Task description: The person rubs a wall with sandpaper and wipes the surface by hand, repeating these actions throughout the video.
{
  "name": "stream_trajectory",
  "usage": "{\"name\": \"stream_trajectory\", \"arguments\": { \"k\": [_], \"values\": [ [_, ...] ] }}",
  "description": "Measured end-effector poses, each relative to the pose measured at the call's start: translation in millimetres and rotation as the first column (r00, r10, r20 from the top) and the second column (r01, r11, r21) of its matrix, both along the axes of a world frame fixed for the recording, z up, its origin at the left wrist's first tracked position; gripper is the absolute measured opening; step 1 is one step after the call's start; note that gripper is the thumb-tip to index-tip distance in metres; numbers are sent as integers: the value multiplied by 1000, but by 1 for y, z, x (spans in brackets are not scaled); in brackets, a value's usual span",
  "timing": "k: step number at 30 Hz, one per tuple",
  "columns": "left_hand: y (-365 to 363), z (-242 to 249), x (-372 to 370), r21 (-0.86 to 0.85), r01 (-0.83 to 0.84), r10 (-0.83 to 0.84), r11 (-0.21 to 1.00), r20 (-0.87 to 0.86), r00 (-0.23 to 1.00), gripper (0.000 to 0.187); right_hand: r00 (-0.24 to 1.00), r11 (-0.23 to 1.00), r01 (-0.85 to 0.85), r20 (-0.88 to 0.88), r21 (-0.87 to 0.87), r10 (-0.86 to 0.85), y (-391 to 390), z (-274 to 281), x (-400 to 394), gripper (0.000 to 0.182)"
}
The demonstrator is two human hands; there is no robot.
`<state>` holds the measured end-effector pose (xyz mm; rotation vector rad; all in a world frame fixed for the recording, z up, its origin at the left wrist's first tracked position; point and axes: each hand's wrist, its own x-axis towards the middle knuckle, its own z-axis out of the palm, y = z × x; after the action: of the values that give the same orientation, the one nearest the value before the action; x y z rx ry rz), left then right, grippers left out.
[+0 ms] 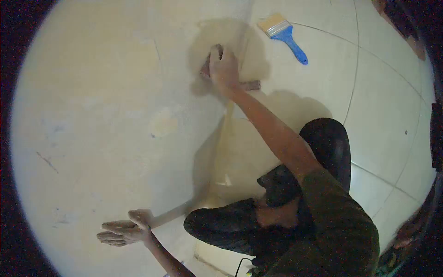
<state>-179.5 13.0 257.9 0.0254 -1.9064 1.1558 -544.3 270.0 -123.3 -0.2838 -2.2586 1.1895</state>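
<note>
My right hand [224, 68] reaches far forward, its fingers wrapped round a dark reddish-brown sanding block [206, 69] pressed low against the pale wall [92, 120]. Just past the wrist a short brown strip [251, 85] lies by the foot of the wall, partly covered by my arm. My left hand [123, 229], dusty and holding nothing, is at the wall on the lower left with its fingers stretched out and thumb apart.
A wide paintbrush [287, 37] with a blue handle and pale bristles lies on the tiled floor [387, 101]. My bent knees [325, 138] are close to the wall. A thin black cord [241, 264] runs near the bottom edge.
</note>
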Motion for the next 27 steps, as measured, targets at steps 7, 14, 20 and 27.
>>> {"name": "stream_trajectory", "arguments": {
  "k": [7,14,20,27],
  "values": [
    [7,-7,14,-15,-74,74,997,-18,997,94,984,750,-130,5,-648,175,29,129,41,39],
    [13,-7,13,-25,-70,69,997,-32,997,90,986,821,-165,-63,-547,157,6,147,69,31],
    [8,-8,9,-12,-84,84,996,2,996,96,986,790,-163,-68,-591,153,15,157,71,25],
    [9,-6,22,-18,-82,82,996,-5,997,90,973,795,-208,-34,-570,230,-5,129,63,33]
  ]
}}
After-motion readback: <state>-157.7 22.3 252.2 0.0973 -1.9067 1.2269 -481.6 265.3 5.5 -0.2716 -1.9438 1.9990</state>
